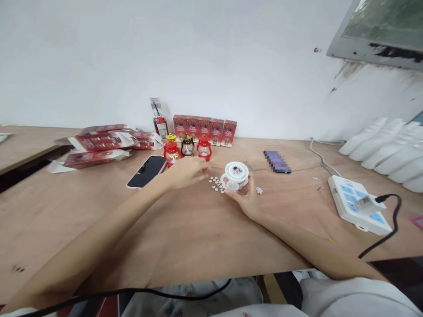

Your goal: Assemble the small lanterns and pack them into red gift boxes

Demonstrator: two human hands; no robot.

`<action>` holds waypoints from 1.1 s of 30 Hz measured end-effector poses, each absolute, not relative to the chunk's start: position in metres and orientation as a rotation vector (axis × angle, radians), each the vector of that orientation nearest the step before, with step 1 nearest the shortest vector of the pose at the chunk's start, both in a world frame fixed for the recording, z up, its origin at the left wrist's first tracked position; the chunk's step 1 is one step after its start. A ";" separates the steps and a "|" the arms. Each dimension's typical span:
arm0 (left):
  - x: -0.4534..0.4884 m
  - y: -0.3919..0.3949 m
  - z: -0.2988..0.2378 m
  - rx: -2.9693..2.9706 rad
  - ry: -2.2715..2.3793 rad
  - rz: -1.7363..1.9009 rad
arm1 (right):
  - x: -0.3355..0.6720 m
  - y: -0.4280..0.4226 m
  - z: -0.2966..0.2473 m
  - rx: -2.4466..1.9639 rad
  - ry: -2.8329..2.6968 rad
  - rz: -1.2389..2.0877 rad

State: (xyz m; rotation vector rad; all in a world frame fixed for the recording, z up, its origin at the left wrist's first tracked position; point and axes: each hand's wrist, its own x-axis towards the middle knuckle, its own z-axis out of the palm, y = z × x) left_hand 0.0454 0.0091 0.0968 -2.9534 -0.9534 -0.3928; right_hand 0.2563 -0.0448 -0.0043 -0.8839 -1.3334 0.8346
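My right hand (pixel 249 200) is wrapped round a small white lantern (pixel 236 171), which is turned with its round base facing up. A dark, open-looking recess shows in the middle of that base. My left hand (pixel 189 172) hovers to its left, fingers curled together; whether something small is in them is hidden. Below and right of that hand lie several button cells (pixel 216 184). Just behind it stand two red lanterns (pixel 204 149), a black one (pixel 187 146) and a gold one (pixel 171 137). Small metal pieces (pixel 249 165) and a white tab (pixel 259 190) lie near the white lantern.
Red printed boxes (pixel 205 127) line the wall beside a bottle (pixel 160 121). Flattened cartons (pixel 99 143) are piled at left. Two phones (pixel 147 171) lie on the wooden table (pixel 198 237). At right are a power strip (pixel 358 204) with cables and white curved objects (pixel 386 147).
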 end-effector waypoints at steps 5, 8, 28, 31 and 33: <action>0.055 0.013 0.054 -2.916 -0.977 0.007 | 0.257 -0.042 -0.008 -0.894 -1.342 0.838; 0.062 0.011 0.040 -2.899 -0.959 -0.042 | 0.256 -0.043 -0.006 -0.877 -1.359 0.860; 0.072 0.004 0.031 -2.887 -1.138 -0.174 | 0.254 -0.044 -0.002 -0.911 -1.404 0.961; 0.072 0.003 0.036 -2.882 -1.176 -0.238 | 0.255 -0.045 -0.004 -0.903 -1.418 0.969; 0.072 0.000 0.045 -2.874 -1.241 -0.432 | 0.255 -0.045 -0.005 -0.900 -1.441 0.995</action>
